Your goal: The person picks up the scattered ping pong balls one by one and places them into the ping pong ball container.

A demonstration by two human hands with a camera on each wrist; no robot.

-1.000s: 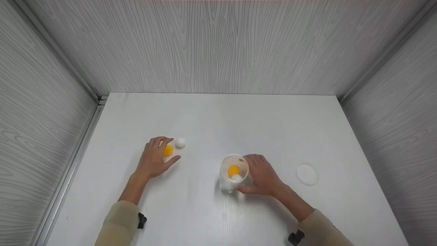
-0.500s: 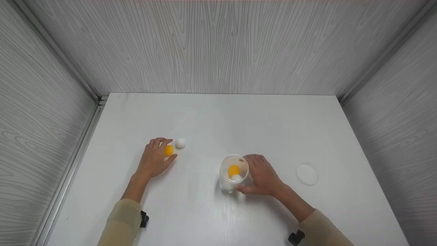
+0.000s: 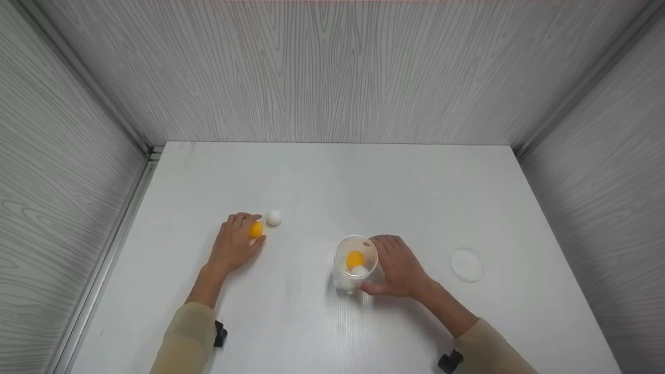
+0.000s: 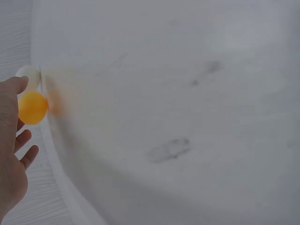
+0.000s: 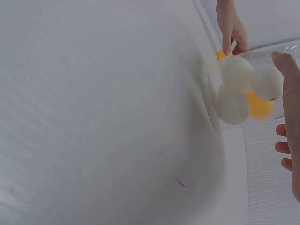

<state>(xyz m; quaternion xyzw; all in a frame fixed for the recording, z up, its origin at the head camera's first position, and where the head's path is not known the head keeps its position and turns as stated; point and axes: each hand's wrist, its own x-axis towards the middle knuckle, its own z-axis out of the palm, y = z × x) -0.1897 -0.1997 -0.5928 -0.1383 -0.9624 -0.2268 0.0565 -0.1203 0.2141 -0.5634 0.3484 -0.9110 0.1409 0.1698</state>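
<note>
In the head view my left hand (image 3: 234,243) curls its thumb and fingers round an orange table tennis ball (image 3: 255,229) on the table. A white table tennis ball (image 3: 274,218) lies just beyond it. The left wrist view shows the orange ball (image 4: 33,108) between thumb and fingers. My right hand (image 3: 397,267) holds the side of an upright clear jar (image 3: 343,278), its thumb at the near side. Inside are an orange ball (image 3: 355,258) and white balls (image 5: 236,73); the right wrist view shows several through the wall.
A flat round white lid (image 3: 467,265) lies on the table to the right of my right hand. Grey wood-grain panels (image 3: 332,72) enclose the white table (image 3: 332,176) at the back and both sides.
My left thumb has drawn in toward the fingers round the orange ball, and the hand has come slightly nearer me. The right hand and jar have stayed put.
</note>
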